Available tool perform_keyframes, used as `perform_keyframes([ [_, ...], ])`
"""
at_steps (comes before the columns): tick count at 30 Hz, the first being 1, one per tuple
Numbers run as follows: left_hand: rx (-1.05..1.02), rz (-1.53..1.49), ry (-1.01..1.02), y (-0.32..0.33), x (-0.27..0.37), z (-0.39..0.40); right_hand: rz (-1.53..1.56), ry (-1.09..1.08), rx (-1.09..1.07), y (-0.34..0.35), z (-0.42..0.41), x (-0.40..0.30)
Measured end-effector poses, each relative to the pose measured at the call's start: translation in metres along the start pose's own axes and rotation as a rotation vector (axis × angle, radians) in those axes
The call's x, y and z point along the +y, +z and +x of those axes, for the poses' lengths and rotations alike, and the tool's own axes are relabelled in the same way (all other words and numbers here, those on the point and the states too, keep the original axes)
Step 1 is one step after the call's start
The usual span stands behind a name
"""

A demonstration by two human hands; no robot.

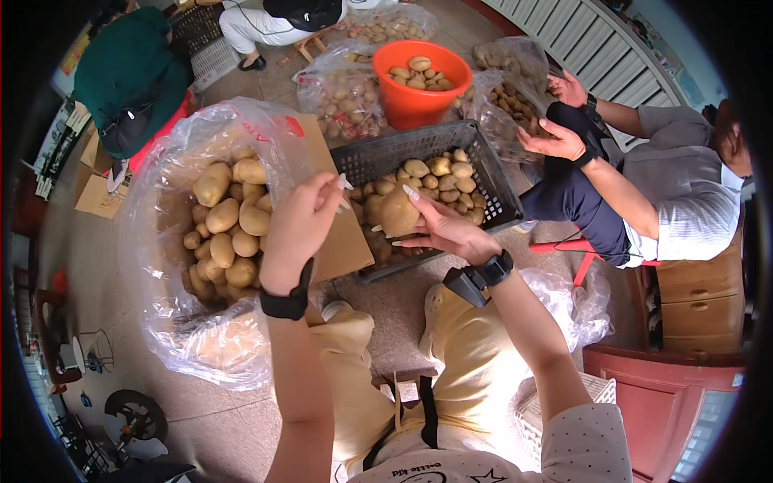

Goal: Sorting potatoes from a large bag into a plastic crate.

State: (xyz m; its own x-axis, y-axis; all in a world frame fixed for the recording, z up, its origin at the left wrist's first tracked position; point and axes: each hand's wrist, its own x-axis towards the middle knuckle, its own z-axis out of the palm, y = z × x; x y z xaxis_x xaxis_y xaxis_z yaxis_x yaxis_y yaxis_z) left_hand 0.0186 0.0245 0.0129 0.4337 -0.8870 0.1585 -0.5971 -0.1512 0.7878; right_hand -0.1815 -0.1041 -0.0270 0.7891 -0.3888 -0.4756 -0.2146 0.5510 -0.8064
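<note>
My right hand (450,232) grips a large potato (398,211) above a black plastic crate (501,175) that holds many smaller potatoes (447,181). My left hand (308,217) is raised over a cardboard flap (338,253), its fingers bent and close together; whether anything lies between them cannot be told. To the left, a box lined with a clear plastic bag (145,241) contains large potatoes (222,216). Both my wrists wear black bands.
An orange bucket (416,99) of potatoes stands behind the crate, among clear bags of potatoes (350,105). A co-worker (670,163) sits at the right, both hands raised; others are at the upper left. Crumpled plastic (574,302) and a white basket (598,389) lie at the right.
</note>
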Motion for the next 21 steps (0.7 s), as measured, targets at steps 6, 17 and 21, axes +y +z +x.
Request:
perform_keyframes([
  [6, -0.16, -0.147, -0.032, -0.002, 0.006, 0.003, 0.086, 0.083, -0.134, -0.02, 0.002, 0.004],
  [17, -0.458, -0.264, 0.081, 0.008, 0.013, 0.001, 0.128, 0.133, -0.218, -0.014, 0.006, 0.005],
  [21, -0.464, -0.23, 0.112, 0.011, 0.016, 0.003, 0.147, 0.147, -0.201, -0.008, 0.007, 0.002],
])
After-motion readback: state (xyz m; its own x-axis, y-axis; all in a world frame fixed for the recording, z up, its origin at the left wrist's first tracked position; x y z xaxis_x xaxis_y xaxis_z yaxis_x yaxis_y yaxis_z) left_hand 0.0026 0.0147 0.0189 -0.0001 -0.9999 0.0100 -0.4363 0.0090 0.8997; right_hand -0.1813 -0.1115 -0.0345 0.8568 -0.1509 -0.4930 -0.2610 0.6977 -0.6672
